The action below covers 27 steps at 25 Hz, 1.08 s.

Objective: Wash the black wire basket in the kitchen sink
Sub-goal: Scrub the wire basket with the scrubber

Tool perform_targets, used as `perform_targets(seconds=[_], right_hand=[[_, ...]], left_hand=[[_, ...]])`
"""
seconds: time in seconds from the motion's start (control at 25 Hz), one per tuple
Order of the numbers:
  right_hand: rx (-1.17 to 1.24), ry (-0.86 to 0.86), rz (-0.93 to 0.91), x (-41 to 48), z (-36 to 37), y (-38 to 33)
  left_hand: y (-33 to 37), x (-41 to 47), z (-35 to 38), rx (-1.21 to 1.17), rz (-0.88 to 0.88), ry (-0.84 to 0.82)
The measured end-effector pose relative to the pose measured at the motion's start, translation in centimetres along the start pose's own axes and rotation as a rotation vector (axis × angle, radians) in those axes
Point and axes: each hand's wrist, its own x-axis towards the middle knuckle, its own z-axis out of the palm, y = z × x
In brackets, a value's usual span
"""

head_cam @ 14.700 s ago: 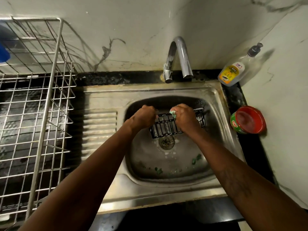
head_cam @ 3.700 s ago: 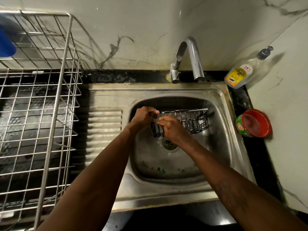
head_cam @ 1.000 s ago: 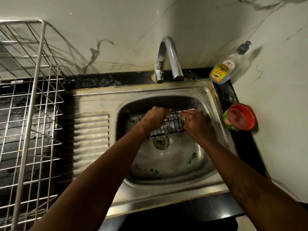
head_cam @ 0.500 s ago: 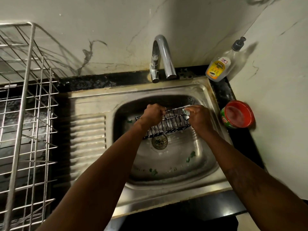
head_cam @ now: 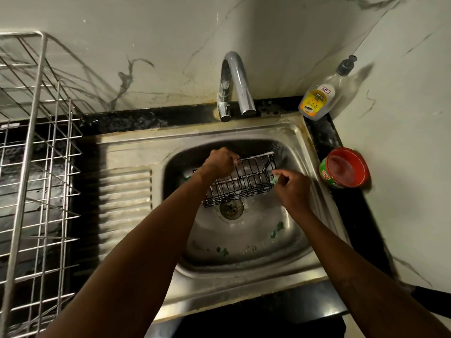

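Now my left grip [head_cam: 220, 162] clutches the tilted basket [head_cam: 244, 185] while my right grip [head_cam: 291, 190], pinching the scrub [head_cam: 274, 179], shifts to finish its end.

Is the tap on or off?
Off. No water falls from the faucet into the sink. The left hand holds the black wire basket; the right hand pinches a green scrubber.

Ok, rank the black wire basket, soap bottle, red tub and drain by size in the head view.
1. black wire basket
2-3. soap bottle and red tub: look alike, bottle farther back, so unranked
4. drain
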Motion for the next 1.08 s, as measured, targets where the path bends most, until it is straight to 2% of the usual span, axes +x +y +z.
perform_targets(seconds=[0.24,0.44,0.64,0.76,0.92,1.08], right_hand=[[0.097,-0.047,0.085,1.3,0.8,-1.3],[-0.113,-0.15,0.004,3.1,0.2,-1.2],[-0.23,-0.226,-0.071,5.3,-0.5,-1.6],[-0.294,-0.227,-0.008,6.1,-0.1,-1.9],[-0.382,-0.326,0.149,7.5,0.7,-2.1],[-0.382,-0.345,0.3,9.3,1.6,-3.0]], left_hand=[[-0.4,1.5,-1.6,-0.069,-0.018,-0.07],[-0.3,2.3,-2.1,-0.062,-0.007,-0.129],[-2.0,0.5,-2.6,0.098,0.05,-0.055],[-4.1,-0.9,-3.2,0.092,0.012,-0.039],[-4.9,-1.3,-2.7,0.038,-0.051,-0.036],[-4.7,-1.5,-1.6,0.034,-0.067,0.052]])
